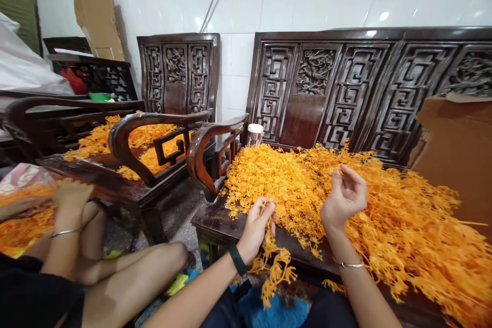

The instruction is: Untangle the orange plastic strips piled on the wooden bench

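Observation:
My left hand (258, 226), with a dark band at its wrist, is closed with thumb and fingers pinched together. From it hangs a cluster of branched orange plastic pieces (277, 272), over the front edge of the wooden bench (219, 221). My right hand (345, 197), wearing a silver bangle, is raised in a pinch above the orange heap. What its fingertips hold is too small to make out against the orange behind. A large heap of loose orange plastic pieces (277, 171) covers much of the bench seat, with a more tangled heap (415, 225) at the right.
A carved wooden backrest (307, 118) stands behind the heap, with a white-lidded jar (254, 134) beside the armrest (200, 159). Brown cardboard (453, 148) leans at the right. On the left, another person (73, 205) sits near a chair (142, 184) bearing more orange pieces.

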The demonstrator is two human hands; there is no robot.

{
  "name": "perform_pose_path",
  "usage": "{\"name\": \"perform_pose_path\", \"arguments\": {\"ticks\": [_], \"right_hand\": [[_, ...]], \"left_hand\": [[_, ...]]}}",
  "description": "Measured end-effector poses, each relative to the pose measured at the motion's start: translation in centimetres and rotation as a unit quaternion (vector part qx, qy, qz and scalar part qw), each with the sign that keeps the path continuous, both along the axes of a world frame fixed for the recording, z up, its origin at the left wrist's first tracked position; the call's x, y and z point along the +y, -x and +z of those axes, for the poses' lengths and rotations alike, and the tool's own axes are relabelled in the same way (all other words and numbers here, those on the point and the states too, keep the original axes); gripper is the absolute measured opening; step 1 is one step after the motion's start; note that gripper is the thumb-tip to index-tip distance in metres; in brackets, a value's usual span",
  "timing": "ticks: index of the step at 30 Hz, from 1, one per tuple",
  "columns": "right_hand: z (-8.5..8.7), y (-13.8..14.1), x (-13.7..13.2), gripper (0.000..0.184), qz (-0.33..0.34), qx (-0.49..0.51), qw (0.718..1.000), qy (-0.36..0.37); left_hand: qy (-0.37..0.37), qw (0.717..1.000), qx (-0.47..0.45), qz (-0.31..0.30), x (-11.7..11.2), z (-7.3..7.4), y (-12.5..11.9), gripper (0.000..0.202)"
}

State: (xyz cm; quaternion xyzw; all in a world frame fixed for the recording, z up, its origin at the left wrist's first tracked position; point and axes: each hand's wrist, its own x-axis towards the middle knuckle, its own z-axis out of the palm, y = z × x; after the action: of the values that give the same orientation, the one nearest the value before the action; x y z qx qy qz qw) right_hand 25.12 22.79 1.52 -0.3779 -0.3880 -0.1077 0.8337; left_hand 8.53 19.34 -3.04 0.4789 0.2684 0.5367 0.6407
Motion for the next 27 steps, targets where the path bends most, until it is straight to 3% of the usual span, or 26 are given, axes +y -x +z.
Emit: {"name": "perform_pose_path", "arguments": {"ticks": [2,5,10,13,17,20,27], "right_hand": [[-0.7,0.2,0.4,0.03,0.008,-0.097,0.993,0.063],[-1.9,-0.4,1.4,0.045,0.116,-0.234,0.938,0.229],[-3.0,0.5,0.4,0.032,0.316,-0.193,0.863,0.343],[-2.7,2.3,-1.0,0.03,0.391,-0.159,0.833,0.356],[-2.1,3.6,-1.7,0.031,0.401,-0.102,0.843,0.343],[-1.9,3.7,-1.6,0.032,0.43,-0.046,0.833,0.346],[-2.0,3.6,-1.4,0.03,0.458,-0.001,0.825,0.331]], "left_hand": [[-0.007,1.0,-0.002,0.019,0.4,0.0,0.0,0.026],[-0.014,0.999,-0.001,0.04,0.7,0.0,0.1,0.023],[-0.011,0.998,-0.002,0.062,1.0,-0.3,0.2,0.023],[-0.018,0.998,0.011,0.067,1.3,-0.4,0.2,0.022],[-0.028,0.998,0.028,0.049,1.2,-0.4,0.1,0.022],[-0.037,0.998,0.042,0.026,1.1,-0.6,0.1,0.022],[-0.079,0.99,0.082,0.087,1.4,-0.7,0.2,0.008]]}}
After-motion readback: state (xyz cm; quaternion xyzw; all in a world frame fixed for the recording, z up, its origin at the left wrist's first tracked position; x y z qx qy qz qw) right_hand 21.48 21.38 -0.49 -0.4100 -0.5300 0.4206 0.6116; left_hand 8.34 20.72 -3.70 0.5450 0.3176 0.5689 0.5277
